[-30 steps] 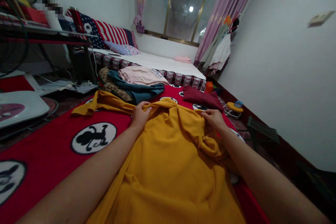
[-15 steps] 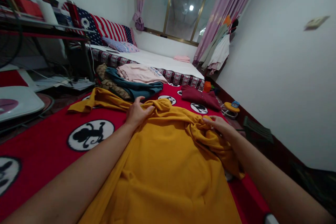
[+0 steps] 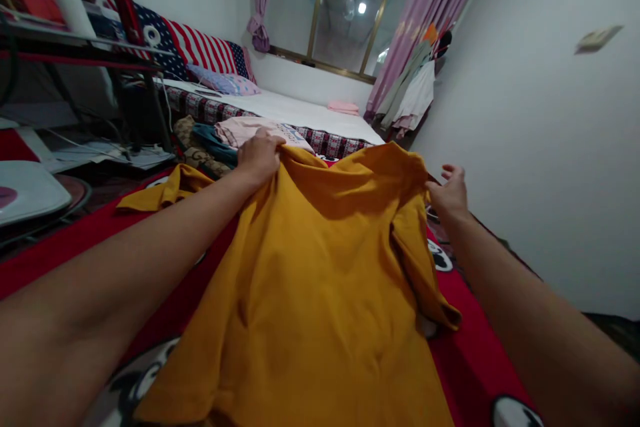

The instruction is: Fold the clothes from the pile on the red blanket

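A mustard-yellow long-sleeved top (image 3: 330,267) is stretched between my two hands, its upper edge raised off the red blanket (image 3: 470,320). My left hand (image 3: 260,157) is closed on the top's left shoulder area. At the other shoulder, my right hand (image 3: 449,190) pinches the fabric with thumb and fingers, some fingers lifted away. One sleeve trails out to the left, lying on the blanket behind my left forearm. The other sleeve hangs down at the right side. The lower part of the top spreads toward me and leaves the view at the bottom.
Beyond the top lie a pink folded garment (image 3: 240,130), a teal garment (image 3: 213,143) and a brown patterned cloth (image 3: 187,140). A bed (image 3: 295,107) stands along the window wall. A cluttered desk (image 3: 75,43) and a white stool seat (image 3: 30,190) are at the left.
Both hands have risen with the top's shoulders, and my right hand has moved outward to the right. The bunched right shoulder has opened out, and the top now hides the maroon garment.
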`<state>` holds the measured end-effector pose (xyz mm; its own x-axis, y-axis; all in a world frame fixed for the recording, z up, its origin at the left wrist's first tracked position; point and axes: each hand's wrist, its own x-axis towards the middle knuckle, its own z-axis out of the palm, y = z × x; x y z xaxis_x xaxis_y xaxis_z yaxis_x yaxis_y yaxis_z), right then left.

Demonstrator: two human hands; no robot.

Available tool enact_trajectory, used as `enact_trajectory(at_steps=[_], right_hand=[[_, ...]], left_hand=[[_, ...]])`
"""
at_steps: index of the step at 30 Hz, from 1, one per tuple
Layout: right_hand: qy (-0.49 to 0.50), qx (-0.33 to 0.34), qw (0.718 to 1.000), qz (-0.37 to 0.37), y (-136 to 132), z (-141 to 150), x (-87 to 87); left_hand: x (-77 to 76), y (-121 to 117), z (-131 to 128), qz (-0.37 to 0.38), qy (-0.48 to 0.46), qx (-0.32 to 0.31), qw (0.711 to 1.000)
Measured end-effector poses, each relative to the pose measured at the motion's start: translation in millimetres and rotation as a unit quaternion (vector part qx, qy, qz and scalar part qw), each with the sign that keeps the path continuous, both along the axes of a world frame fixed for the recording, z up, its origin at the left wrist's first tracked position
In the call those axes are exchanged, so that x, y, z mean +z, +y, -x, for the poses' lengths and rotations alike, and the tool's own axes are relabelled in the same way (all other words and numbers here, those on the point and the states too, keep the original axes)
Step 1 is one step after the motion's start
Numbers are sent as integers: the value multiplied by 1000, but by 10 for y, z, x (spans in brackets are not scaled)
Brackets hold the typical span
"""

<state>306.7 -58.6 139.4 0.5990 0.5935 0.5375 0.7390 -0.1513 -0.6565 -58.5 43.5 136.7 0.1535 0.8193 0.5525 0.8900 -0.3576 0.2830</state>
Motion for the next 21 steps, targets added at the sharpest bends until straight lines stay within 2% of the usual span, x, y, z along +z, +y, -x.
enact_trajectory(at_steps=[1,3,5,8,11,14,17,19,21], right_hand=[[-27,-9,1000,-6,8,6,-70],[-93,33,995,23,-82,114,-265],[-168,119,976,65,-296,304,-486],[-255,241,922,163,-722,550,-769],[-276,319,874,241,-1065,560,-940],[-249,328,877,249,-1236,396,-1003],[-239,313,889,232,-1339,278,-957],[-233,280,899,242,-1422,273,-887],[-211,222,905,295,-1516,303,-817]], left_hand=[[-31,-42,-46,-35,25,1,999],[-167,-189,-112,-59,73,-33,995],[-379,-391,-116,-8,128,-128,983],[-722,-687,38,113,184,-289,933],[-911,-838,342,162,184,-345,906],[-886,-836,665,172,191,-373,892],[-780,-832,902,172,196,-397,880],[-731,-884,993,168,186,-404,880],[-711,-973,1034,164,178,-417,876]])
